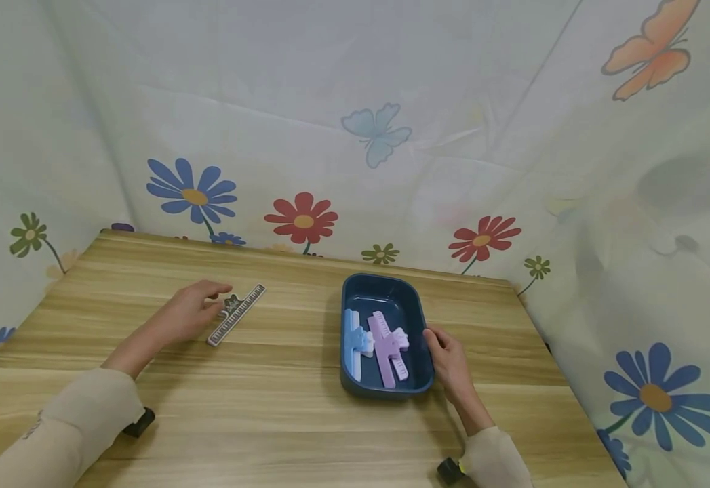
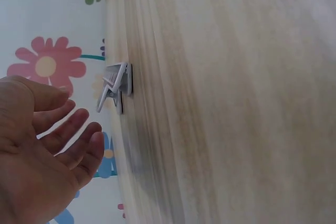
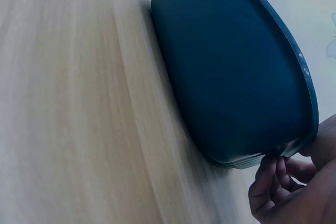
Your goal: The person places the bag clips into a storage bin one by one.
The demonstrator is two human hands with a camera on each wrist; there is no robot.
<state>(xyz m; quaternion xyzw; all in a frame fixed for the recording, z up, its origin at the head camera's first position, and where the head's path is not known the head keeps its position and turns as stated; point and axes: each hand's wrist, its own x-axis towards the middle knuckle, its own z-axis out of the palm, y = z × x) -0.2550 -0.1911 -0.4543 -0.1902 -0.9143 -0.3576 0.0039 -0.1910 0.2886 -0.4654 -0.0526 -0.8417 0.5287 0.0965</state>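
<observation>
A sheet-music clip with a piano-key pattern [image 1: 237, 317] lies on the table; in the left wrist view this clip [image 2: 116, 83] shows its grey-white side profile. My left hand [image 1: 191, 312] is beside it, its thumb and fingers apart and loosely bent, holding nothing. In the left wrist view a gap shows between the left hand [image 2: 50, 140] and the clip. My right hand [image 1: 451, 358] grips the right rim of a dark blue plastic bin [image 1: 385, 287], thumb over the edge and fingers outside and below. Inside the bin lie a light blue clip [image 1: 356, 342] and a purple clip [image 1: 382, 349].
The wood-grain table [image 1: 239, 420] backs onto a white curtain [image 1: 281, 81] printed with flowers and butterflies. More of that curtain hangs along the left and right sides. The bin stands right of the table's middle, apart from the piano-key clip.
</observation>
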